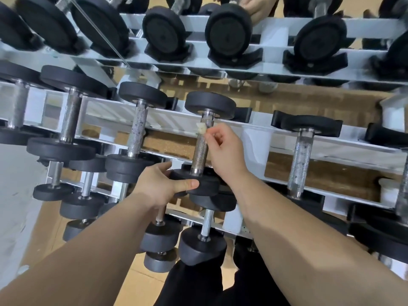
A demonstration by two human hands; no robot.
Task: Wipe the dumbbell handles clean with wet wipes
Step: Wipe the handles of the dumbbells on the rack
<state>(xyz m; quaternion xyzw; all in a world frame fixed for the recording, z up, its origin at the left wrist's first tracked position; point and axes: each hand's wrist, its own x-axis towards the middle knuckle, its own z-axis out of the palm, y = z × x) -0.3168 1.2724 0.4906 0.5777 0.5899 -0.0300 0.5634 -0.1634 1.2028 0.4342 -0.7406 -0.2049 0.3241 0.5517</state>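
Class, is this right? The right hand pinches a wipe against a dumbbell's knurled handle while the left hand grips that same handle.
Not quite. The head view shows the left hand gripping the dumbbell's near weight head, not the handle. The right hand does pinch the wipe against it.

Your right hand [223,146] covers all but a small pale scrap of the wipe [202,128] pinched against the handle [199,151]. Too little shows to tell its fold or how much of it meets the metal. Your left hand [159,186] hides the left part of the near head [207,184] of the dumbbell. Both forearms and your dark trousers [198,283] run off the bottom edge. The top-row dumbbells [229,34] are smeared at their rims and cut by the top edge, as is another person's hand [256,9]. The end dumbbells, far left [13,107] and far right [401,195], are clipped by the edges.
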